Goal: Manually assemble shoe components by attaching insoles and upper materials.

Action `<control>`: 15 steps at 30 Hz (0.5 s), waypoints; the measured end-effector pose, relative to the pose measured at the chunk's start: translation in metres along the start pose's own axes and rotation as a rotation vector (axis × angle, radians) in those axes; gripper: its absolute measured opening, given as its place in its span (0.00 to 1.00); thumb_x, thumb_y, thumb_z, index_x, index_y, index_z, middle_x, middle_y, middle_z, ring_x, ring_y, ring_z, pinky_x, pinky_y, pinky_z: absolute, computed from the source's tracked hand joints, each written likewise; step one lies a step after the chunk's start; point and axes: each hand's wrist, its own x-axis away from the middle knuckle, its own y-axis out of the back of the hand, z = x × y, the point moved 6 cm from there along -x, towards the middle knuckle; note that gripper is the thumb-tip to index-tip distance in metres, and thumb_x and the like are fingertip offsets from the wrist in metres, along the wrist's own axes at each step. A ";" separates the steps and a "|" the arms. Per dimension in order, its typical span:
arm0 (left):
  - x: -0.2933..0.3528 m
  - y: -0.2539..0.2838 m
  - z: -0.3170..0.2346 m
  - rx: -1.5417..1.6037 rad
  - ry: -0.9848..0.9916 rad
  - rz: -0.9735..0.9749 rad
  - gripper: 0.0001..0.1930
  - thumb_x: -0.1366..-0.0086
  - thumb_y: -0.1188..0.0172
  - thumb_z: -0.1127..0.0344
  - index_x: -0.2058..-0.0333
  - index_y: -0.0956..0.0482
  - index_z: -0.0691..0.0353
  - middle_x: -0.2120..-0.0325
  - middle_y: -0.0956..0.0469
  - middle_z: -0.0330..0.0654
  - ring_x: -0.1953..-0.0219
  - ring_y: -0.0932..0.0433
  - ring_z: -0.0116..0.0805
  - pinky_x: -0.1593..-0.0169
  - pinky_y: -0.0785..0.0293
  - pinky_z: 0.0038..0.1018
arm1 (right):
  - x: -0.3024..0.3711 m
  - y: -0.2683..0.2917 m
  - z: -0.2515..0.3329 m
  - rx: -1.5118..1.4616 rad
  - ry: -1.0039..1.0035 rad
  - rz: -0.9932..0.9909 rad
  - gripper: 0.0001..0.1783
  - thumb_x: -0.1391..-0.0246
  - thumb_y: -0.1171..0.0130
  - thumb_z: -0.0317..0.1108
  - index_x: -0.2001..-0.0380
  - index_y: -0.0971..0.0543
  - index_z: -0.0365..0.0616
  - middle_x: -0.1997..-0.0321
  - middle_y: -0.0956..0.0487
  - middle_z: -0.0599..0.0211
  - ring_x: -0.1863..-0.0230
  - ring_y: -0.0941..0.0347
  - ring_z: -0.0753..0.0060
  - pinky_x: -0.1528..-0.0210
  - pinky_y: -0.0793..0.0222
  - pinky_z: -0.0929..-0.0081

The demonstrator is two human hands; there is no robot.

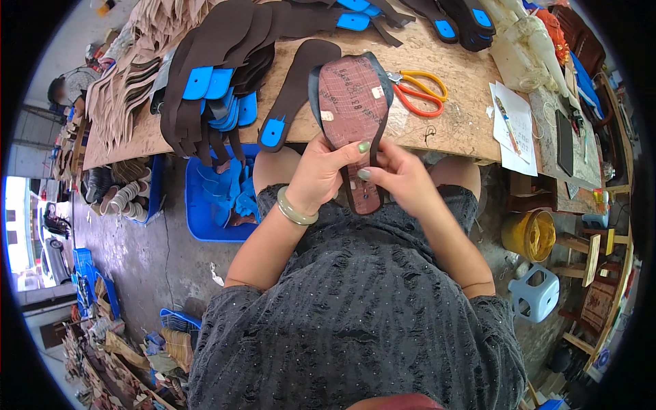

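A reddish-brown shoe insole board [352, 102] with dark edging and pale patches is held upright over my lap, against the table's near edge. My left hand [326, 167] grips its narrow middle from the left, thumb lying across the face. On the other side my right hand [400, 174] pinches the dark edge strip near the narrow end; its fingers are slightly blurred. Just left of the board, a dark brown sole piece [301, 82] with a blue heel patch lies on the table. Scissors-like pliers [420, 92] with orange and yellow handles rest to the right.
Stacked dark brown sole pieces [219, 41] with blue patches cover the table's left side, beside beige pieces [126, 96]. Papers with a pen [512, 133] and a phone [564, 143] lie at right. Below are a blue bin [195, 205], a yellow bucket [526, 236] and a stool [534, 292].
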 end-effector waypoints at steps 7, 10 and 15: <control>-0.029 0.017 -0.062 -0.371 -0.001 -0.106 0.14 0.38 0.42 0.71 0.54 0.27 0.68 0.63 0.22 0.38 0.64 0.24 0.22 0.58 0.27 0.19 | 0.023 0.013 -0.007 0.382 -0.105 0.107 0.16 0.47 0.43 0.27 0.54 0.25 0.35 0.65 0.20 0.68 0.64 0.28 0.84 0.59 0.31 0.80; -0.033 0.022 -0.074 -0.573 -0.062 -0.048 0.09 0.35 0.44 0.68 0.59 0.23 0.66 0.68 0.21 0.34 0.67 0.25 0.19 0.59 0.28 0.17 | 0.028 0.022 -0.004 0.595 -0.025 0.093 0.18 0.49 0.42 0.29 0.53 0.25 0.37 0.65 0.19 0.62 0.65 0.28 0.83 0.58 0.31 0.79; -0.034 0.029 -0.064 -0.393 0.102 -0.001 0.09 0.34 0.45 0.64 0.65 0.22 0.64 0.72 0.22 0.32 0.69 0.26 0.16 0.63 0.29 0.16 | 0.030 0.034 -0.003 0.593 -0.004 0.111 0.19 0.48 0.43 0.28 0.52 0.25 0.37 0.63 0.19 0.63 0.63 0.27 0.82 0.57 0.31 0.80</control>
